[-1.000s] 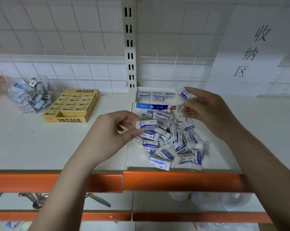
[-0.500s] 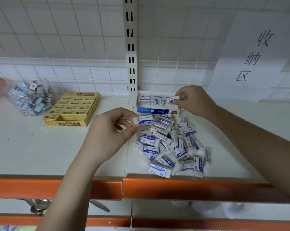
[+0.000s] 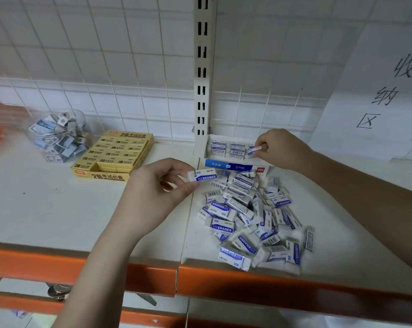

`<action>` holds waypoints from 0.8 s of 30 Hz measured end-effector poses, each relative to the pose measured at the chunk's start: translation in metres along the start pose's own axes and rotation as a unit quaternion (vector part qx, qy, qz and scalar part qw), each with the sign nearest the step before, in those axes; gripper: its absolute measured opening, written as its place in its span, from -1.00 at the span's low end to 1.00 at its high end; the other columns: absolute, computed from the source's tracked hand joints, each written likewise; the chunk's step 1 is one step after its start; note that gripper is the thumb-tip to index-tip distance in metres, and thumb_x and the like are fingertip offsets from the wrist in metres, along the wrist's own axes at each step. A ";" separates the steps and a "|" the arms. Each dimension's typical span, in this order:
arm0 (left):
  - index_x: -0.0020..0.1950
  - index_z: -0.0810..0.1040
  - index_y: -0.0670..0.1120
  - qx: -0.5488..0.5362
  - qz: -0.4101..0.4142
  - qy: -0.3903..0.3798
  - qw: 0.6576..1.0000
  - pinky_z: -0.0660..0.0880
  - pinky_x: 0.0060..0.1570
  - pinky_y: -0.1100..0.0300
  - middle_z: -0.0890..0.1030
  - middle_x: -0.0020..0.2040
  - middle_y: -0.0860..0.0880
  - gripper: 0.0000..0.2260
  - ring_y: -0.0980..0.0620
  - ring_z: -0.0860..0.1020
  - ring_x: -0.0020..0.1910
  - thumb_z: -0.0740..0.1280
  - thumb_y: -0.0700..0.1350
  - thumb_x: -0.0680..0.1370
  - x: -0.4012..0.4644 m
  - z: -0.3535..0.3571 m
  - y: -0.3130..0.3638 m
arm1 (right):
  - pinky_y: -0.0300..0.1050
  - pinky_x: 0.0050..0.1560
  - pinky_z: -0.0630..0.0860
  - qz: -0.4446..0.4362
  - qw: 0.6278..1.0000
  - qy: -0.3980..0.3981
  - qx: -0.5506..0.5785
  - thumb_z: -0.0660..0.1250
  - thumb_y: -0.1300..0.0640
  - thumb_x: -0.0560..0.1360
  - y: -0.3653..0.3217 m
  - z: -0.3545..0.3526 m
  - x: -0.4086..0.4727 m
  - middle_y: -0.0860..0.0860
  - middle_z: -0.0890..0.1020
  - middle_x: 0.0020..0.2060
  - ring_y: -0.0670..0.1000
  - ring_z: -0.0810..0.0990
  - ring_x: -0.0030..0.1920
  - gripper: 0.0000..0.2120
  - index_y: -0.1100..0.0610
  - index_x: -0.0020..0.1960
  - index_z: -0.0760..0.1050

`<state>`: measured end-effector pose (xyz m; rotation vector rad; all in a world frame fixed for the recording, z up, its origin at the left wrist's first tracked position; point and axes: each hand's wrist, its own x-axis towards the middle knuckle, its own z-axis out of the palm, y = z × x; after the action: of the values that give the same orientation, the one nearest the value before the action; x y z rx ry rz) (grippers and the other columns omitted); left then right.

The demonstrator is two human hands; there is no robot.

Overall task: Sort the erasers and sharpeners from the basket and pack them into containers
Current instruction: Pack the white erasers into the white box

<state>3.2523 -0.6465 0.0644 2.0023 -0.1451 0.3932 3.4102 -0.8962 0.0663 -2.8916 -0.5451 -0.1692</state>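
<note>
Now my right hand (image 3: 279, 150), which a second ago hovered over the loose pile with an eraser, has come down to the white-and-blue box (image 3: 233, 159) at twelve o'clock and pinches that small eraser (image 3: 254, 150) at the right end of the packed row, nearly seated. My left hand (image 3: 157, 192) still pinches the next eraser (image 3: 202, 175) between thumb and fingertips, just at nine o'clock of the box. The loose pile (image 3: 252, 218) spreads on the shelf (image 3: 58, 209) toward five o'clock, so plenty remains. The jar (image 3: 60, 136) of sharpeners sits far off at ten o'clock, beside the yellow box (image 3: 112, 157).
</note>
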 end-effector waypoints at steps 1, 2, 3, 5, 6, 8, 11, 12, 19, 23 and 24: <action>-0.15 0.59 0.07 0.001 0.000 0.001 1.000 0.44 -0.29 0.42 0.59 -0.28 0.28 -0.82 0.22 0.53 -0.32 0.50 -0.17 0.36 0.000 0.000 0.000 | -0.09 -0.11 0.44 -0.012 0.999 -0.007 -0.035 0.32 0.06 0.52 0.000 0.000 0.001 0.04 0.55 -0.14 0.04 0.51 -0.11 -0.77 0.20 0.08 0.56; -0.15 0.59 0.08 0.002 -0.001 0.001 1.000 0.44 -0.29 0.42 0.58 -0.28 0.29 -0.82 0.23 0.53 -0.32 0.50 -0.17 0.36 0.001 0.000 0.000 | -0.07 -0.11 0.44 -0.022 0.997 -0.013 -0.068 0.30 0.05 0.53 0.000 -0.001 0.002 0.06 0.56 -0.10 0.06 0.51 -0.08 -0.76 0.19 0.09 0.54; -0.15 0.59 0.08 0.003 -0.001 0.001 1.000 0.44 -0.29 0.42 0.58 -0.28 0.29 -0.82 0.22 0.53 -0.33 0.50 -0.17 0.36 0.001 0.000 -0.001 | -0.07 -0.11 0.43 -0.028 0.995 -0.017 -0.096 0.29 0.04 0.53 -0.001 -0.002 0.002 0.08 0.56 -0.07 0.07 0.50 -0.07 -0.76 0.18 0.10 0.52; -0.15 0.59 0.08 0.002 -0.001 0.002 1.000 0.44 -0.29 0.42 0.59 -0.28 0.28 -0.82 0.22 0.53 -0.33 0.50 -0.16 0.36 0.001 0.001 -0.001 | -0.09 -0.15 0.40 -0.037 0.990 -0.021 -0.137 0.27 0.04 0.54 -0.005 -0.004 0.003 0.07 0.53 -0.08 0.07 0.49 -0.07 -0.77 0.18 0.09 0.49; -0.15 0.59 0.08 0.001 -0.001 0.003 1.000 0.44 -0.29 0.42 0.59 -0.28 0.27 -0.82 0.22 0.53 -0.33 0.50 -0.16 0.36 0.002 0.001 -0.001 | -0.10 -0.17 0.39 -0.040 0.988 -0.021 -0.151 0.26 0.04 0.55 -0.006 -0.005 0.002 0.06 0.51 -0.11 0.06 0.48 -0.09 -0.78 0.17 0.08 0.49; -0.14 0.59 0.07 0.003 0.001 0.002 1.000 0.44 -0.29 0.42 0.60 -0.27 0.26 -0.82 0.22 0.53 -0.33 0.50 -0.17 0.37 0.003 0.000 -0.001 | -0.11 -0.17 0.38 -0.045 0.985 -0.023 -0.166 0.26 0.05 0.55 -0.008 -0.007 0.002 0.05 0.51 -0.11 0.06 0.49 -0.08 -0.81 0.17 0.05 0.49; -0.13 0.60 0.05 0.008 0.006 0.000 1.000 0.43 -0.29 0.43 0.59 -0.28 0.27 -0.82 0.21 0.53 -0.33 0.50 -0.19 0.37 0.003 0.000 -0.001 | -0.12 -0.15 0.40 -0.043 0.986 -0.030 -0.160 0.26 0.11 0.54 -0.010 -0.005 0.001 0.04 0.55 -0.08 0.05 0.52 -0.06 -0.88 0.14 0.00 0.53; -0.14 0.60 0.05 0.011 0.008 -0.002 1.000 0.44 -0.29 0.43 0.59 -0.29 0.28 -0.81 0.22 0.54 -0.33 0.50 -0.20 0.37 0.003 0.000 -0.002 | -0.11 -0.15 0.41 -0.040 0.987 -0.030 -0.153 0.27 0.13 0.54 -0.011 -0.004 0.001 0.04 0.56 -0.08 0.05 0.53 -0.07 -0.89 0.13 -0.01 0.54; -0.18 0.60 0.05 0.040 0.017 -0.031 0.999 0.53 -0.17 0.29 0.63 -0.30 0.16 -0.80 0.23 0.59 -0.29 0.52 -0.21 0.36 0.027 -0.002 -0.003 | -0.10 -0.05 0.54 -0.019 1.000 0.007 0.009 0.33 0.20 0.48 -0.006 -0.012 -0.011 -0.01 0.65 -0.14 -0.05 0.57 -0.14 -0.90 0.14 -0.08 0.63; -0.16 0.60 0.07 0.064 0.023 -0.073 0.995 0.39 -0.28 0.48 0.64 -0.21 0.14 -0.84 0.32 0.55 -0.31 0.51 -0.14 0.37 0.060 0.007 0.001 | -0.26 -0.10 0.54 -0.030 0.989 0.070 0.123 0.40 0.23 0.46 -0.008 -0.023 -0.052 0.00 0.67 -0.24 -0.14 0.59 -0.24 -0.93 0.17 -0.11 0.65; -0.13 0.61 0.07 0.077 0.027 -0.079 0.993 0.34 -0.31 0.51 0.62 -0.22 0.17 -0.85 0.35 0.52 -0.34 0.52 -0.11 0.37 0.070 0.011 0.002 | -0.34 -0.12 0.52 -0.032 0.987 0.070 0.142 0.41 0.22 0.45 -0.010 -0.027 -0.065 -0.03 0.66 -0.26 -0.19 0.58 -0.26 -0.95 0.16 -0.11 0.65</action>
<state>3.3192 -0.6523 0.0857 2.1861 -0.2768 0.2864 3.3446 -0.9153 0.0847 -2.5656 -0.5851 -0.2768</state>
